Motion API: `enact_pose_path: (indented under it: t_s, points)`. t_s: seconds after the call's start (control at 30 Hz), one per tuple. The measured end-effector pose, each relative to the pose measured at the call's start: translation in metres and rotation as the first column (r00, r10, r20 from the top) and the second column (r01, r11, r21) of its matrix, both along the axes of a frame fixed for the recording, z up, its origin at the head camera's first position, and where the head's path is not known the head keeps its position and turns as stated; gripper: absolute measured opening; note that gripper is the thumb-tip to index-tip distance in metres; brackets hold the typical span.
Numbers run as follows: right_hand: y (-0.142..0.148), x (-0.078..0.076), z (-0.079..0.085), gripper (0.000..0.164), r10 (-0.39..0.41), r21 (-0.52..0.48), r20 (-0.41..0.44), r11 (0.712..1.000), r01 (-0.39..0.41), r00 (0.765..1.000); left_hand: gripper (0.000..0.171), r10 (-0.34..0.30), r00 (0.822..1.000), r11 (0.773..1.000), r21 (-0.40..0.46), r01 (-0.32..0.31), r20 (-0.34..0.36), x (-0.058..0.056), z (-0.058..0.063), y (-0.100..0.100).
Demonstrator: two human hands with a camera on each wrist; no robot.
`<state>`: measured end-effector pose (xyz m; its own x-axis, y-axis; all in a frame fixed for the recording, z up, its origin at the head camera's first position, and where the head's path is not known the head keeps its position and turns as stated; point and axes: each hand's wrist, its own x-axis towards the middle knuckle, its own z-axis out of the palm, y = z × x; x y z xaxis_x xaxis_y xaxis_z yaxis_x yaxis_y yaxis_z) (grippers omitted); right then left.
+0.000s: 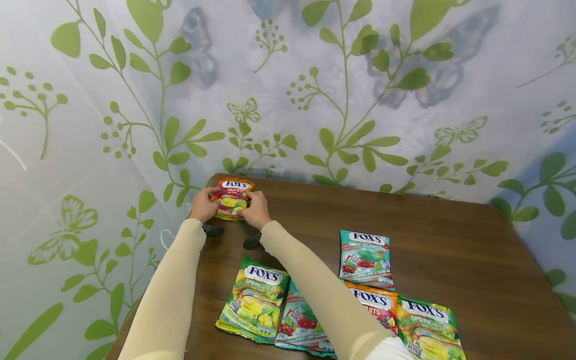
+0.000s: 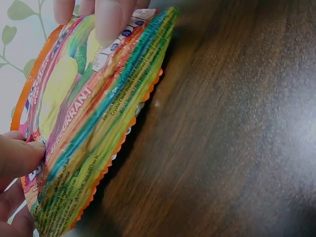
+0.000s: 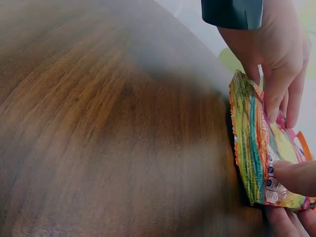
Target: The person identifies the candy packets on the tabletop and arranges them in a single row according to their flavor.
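Note:
An orange and pink Fox's Fruits candy bag [image 1: 232, 198] is at the table's far left corner, held between both hands. My left hand [image 1: 203, 206] grips its left side, with the thumb on the printed front. On the opposite side my right hand [image 1: 257, 207] holds the edge, its thumb also on the front. In the left wrist view the candy bag [image 2: 84, 113] shows its striped bottom end, close to the wood. From the right wrist view, fingers of the right hand reach under the candy bag [image 3: 254, 148].
Nearer me on the brown table [image 1: 450, 240] lie a green Spring Tea bag [image 1: 256, 300], a teal mint bag [image 1: 301, 320], an orange Fruits bag [image 1: 375, 302] and another Spring Tea bag [image 1: 427, 327]. A Mint Blossom bag [image 1: 366, 260] lies behind them. A leaf-patterned curtain [image 1: 279, 75] borders the table.

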<state>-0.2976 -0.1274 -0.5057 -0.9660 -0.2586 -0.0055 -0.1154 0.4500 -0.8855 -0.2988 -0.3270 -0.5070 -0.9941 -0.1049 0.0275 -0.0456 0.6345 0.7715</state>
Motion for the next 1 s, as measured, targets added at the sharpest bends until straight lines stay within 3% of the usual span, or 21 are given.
enact_pose_path:
  t_s: [0.23, 0.57, 0.8, 1.0]
  points:
    - [-0.001, 0.001, -0.002, 0.080, 0.021, 0.024, -0.005, 0.999, -0.021, 1.000, 0.047, 0.005, 1.000, 1.000, -0.008, -0.005, 0.009, 0.002, 0.003, 0.000]
    - [-0.004, -0.001, -0.008, 0.079, 0.021, 0.105, -0.066, 0.994, -0.014, 0.998, 0.046, 0.009, 1.000, 1.000, -0.014, -0.009, -0.011, -0.002, -0.006, -0.004]
    - [0.002, 0.008, -0.005, 0.077, -0.033, 0.058, -0.084, 0.998, 0.038, 0.996, 0.053, -0.010, 1.000, 0.991, -0.131, 0.011, 0.012, -0.002, 0.007, 0.010]
    - [0.017, 0.014, 0.005, 0.074, -0.064, 0.024, -0.104, 0.997, 0.066, 0.993, 0.051, -0.049, 0.998, 0.988, -0.150, 0.041, -0.049, -0.003, 0.022, 0.031]
